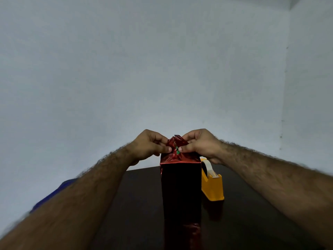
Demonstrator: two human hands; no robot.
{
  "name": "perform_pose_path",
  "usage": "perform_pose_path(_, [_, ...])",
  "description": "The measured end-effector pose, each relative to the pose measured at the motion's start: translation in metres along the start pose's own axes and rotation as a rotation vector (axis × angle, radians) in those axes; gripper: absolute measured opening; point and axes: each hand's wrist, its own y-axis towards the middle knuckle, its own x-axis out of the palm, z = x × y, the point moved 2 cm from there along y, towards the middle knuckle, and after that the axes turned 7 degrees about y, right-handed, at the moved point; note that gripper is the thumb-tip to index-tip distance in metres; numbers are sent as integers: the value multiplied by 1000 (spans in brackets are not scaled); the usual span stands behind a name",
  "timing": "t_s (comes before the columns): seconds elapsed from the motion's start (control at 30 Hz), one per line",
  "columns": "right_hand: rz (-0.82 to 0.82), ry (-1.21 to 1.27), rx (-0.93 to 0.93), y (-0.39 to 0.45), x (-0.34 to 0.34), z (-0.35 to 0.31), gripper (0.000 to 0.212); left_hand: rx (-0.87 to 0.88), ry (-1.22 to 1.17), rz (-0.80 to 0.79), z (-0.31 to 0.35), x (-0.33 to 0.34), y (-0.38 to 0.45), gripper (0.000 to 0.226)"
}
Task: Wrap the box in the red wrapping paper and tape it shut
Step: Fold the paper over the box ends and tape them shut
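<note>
Red paper [175,141] already sheathed the box [181,192], which stood upright on the table [140,204], likely so its top end could be folded. Left hand [150,147] and right hand [200,146] each pinched the gathered paper there, fingers nearly closed. Dispenser [212,184] sat just beside the box, presumably for taping.

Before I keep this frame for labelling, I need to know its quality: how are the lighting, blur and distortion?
Head view: dim and flat; the near face of the wrapped box is almost black, with red glints only on the crumpled paper top pinched by the left hand and right hand; the forearms smear at the lower edges; wide-angle stretch splays them outward; the yellow tape dispenser stays fairly sharp.
</note>
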Motion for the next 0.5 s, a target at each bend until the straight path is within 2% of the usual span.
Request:
perform_pose_path(0.07, [-29,55,-17,-2,0,-2,33,10,-2,64,-1,5,0,16])
perform_pose_path(0.17, [-51,189,-1,-3,-7,-3,23,-3,-15,137,-1,14,1,18])
perform_pose_path(0.33, [105,20,2,-7,-16,6,15,-20,-40,236,6,21,-2,24])
perform_pose_path(0.5, [243,106,-147,-12,-5,13,16,-20,-71,362,8,30,-4,17])
